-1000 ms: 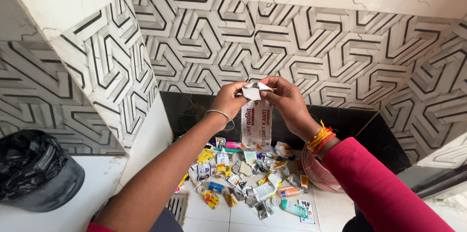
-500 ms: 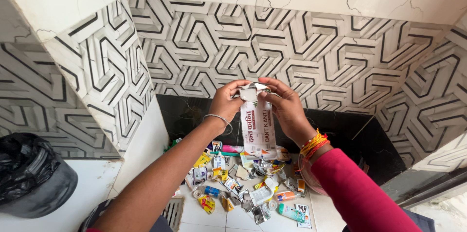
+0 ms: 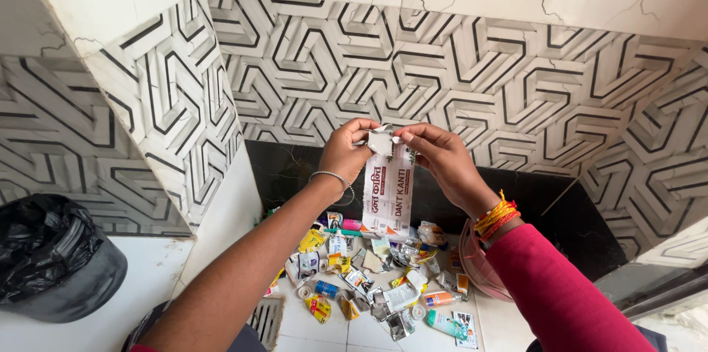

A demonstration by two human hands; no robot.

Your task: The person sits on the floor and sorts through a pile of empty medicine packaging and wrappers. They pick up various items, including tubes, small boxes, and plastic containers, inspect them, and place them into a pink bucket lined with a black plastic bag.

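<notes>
A heap of small crushed wrappers, tubes and cartons in many colours lies on the white tiled floor at 6 o'clock. Just beside it, at 5 o'clock, stands a pink round plastic basin. At 8 o'clock sits a grey bin lined with a black plastic bag. A metal floor drain grate is near the heap.

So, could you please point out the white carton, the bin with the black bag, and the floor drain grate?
white carton (image 3: 389,197), head view, middle of its front panel.
bin with the black bag (image 3: 44,252), head view, on the crumpled black bag.
floor drain grate (image 3: 267,316), head view, on its slats, beside the left forearm.
</notes>
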